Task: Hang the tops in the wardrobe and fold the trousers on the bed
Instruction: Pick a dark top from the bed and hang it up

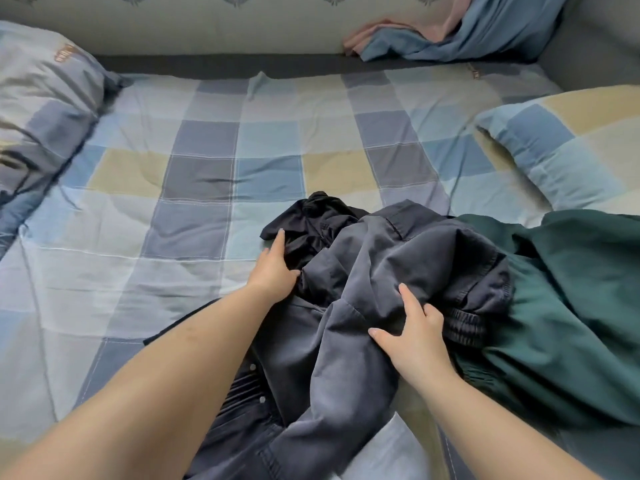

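Observation:
A heap of clothes lies on the checked bed sheet. On top is a crumpled dark grey garment with a button strip near the bed's front edge. A black garment pokes out at the heap's far left. A dark green garment spreads to the right. My left hand rests on the seam between the black and grey cloth, fingers partly tucked into the folds. My right hand pinches a fold of the grey garment between thumb and fingers. The wardrobe is out of view.
A checked pillow lies at the right and a bunched checked duvet at the left. Pink and blue cloth is draped at the headboard, far right. The padded bed frame closes the right corner.

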